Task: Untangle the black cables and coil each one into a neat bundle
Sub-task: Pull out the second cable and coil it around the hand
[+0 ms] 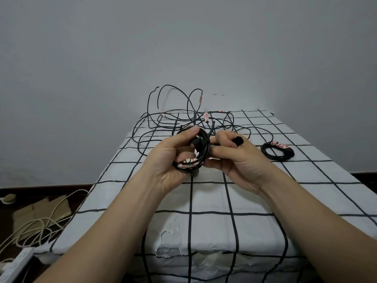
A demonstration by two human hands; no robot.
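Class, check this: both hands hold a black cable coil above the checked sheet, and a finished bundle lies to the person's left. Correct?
One error: the head view shows the finished bundle lying to the person's right, not left. The left hand and right hand do hold the black cable coil.

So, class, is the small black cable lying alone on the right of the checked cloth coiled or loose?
Coiled: the cable forms a tight ring, lying apart from the loose tangle.
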